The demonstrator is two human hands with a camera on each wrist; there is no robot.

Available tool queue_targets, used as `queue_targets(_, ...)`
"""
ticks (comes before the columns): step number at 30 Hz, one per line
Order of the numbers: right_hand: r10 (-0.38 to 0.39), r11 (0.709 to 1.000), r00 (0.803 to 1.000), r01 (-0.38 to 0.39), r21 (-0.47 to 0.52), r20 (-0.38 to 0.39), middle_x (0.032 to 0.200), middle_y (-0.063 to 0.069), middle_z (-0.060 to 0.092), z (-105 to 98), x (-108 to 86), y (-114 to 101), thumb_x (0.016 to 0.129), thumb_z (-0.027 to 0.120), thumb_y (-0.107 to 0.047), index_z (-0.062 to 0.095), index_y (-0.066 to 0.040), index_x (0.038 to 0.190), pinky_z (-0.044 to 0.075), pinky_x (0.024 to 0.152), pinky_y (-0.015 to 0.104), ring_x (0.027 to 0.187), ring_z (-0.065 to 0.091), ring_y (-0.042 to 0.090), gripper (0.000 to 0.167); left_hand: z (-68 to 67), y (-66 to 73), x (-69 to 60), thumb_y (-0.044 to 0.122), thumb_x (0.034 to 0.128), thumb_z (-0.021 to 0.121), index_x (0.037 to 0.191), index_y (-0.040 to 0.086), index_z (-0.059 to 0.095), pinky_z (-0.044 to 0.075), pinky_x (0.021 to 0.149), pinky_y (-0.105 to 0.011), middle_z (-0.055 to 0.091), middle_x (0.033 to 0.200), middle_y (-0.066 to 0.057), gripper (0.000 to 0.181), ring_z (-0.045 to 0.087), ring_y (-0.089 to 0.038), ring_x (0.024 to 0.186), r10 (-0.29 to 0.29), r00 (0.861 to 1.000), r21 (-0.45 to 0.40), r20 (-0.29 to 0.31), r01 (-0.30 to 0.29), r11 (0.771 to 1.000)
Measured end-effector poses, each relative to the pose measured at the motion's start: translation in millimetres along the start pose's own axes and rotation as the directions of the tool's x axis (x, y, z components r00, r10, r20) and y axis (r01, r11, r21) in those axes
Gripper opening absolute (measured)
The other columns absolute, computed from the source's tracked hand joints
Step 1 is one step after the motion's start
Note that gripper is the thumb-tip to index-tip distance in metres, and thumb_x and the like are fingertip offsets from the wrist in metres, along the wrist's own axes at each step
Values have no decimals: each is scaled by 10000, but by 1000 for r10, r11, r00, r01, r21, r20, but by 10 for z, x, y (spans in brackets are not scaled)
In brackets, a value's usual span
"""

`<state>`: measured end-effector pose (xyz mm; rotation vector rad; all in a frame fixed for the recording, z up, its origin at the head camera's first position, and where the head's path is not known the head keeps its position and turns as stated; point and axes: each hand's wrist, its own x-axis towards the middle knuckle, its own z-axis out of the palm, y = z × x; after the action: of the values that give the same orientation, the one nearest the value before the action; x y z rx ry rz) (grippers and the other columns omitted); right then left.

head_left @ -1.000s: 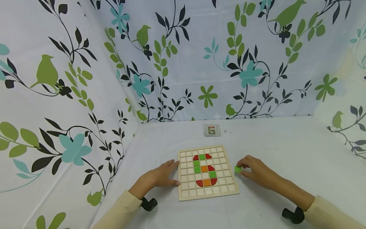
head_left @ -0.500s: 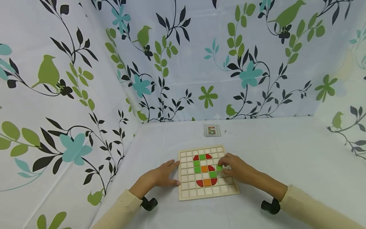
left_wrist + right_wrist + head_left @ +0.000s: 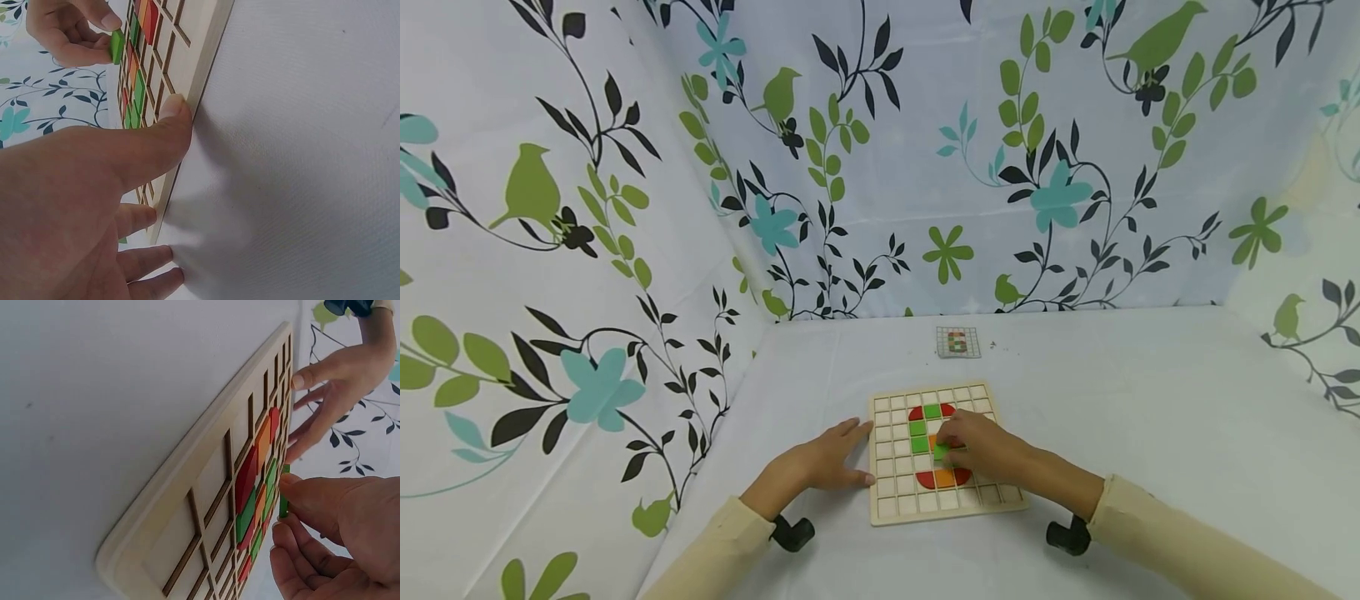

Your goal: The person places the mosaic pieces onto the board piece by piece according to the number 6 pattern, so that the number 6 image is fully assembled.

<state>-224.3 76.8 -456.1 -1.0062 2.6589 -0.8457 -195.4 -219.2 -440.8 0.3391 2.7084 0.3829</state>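
Note:
A square wooden grid board (image 3: 883, 506) lies on the white cloth. Red, orange and green tiles sit in its middle cells. My right hand (image 3: 988, 448) pinches a green square tile (image 3: 940, 452) between thumb and fingers, over the board's middle. In both wrist views this tile (image 3: 117, 47) is raised above the board, tilted on edge. My left hand (image 3: 827, 458) rests at the board's left edge with fingers spread. Its thumb (image 3: 175, 112) lies on the wooden rim. From the head view, my right hand covers part of the orange, red and green tiles.
Behind the board lies a small card (image 3: 972, 343) printed with a grid and a coloured pattern. A few tiny dark specks (image 3: 993, 344) are beside it. A leaf-and-bird patterned curtain (image 3: 850, 167) hangs at the back and sides.
My right hand has moved left, carrying the green tile from beside the board's right edge to above its middle. The left hand stays at the left edge.

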Motion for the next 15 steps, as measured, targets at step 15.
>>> queue_targets(15,-87,995,996,87,-38,5,1038,16,637,102,122,-101,938,763,-47,763,-38,1078,546,833,306,928,534,135,140,-11,11,3,487,922,804,1665,150,335,351,1241,-572,277,1725,-168,941,299,-375,1585,2,1000,-2,-1,-2,1000)
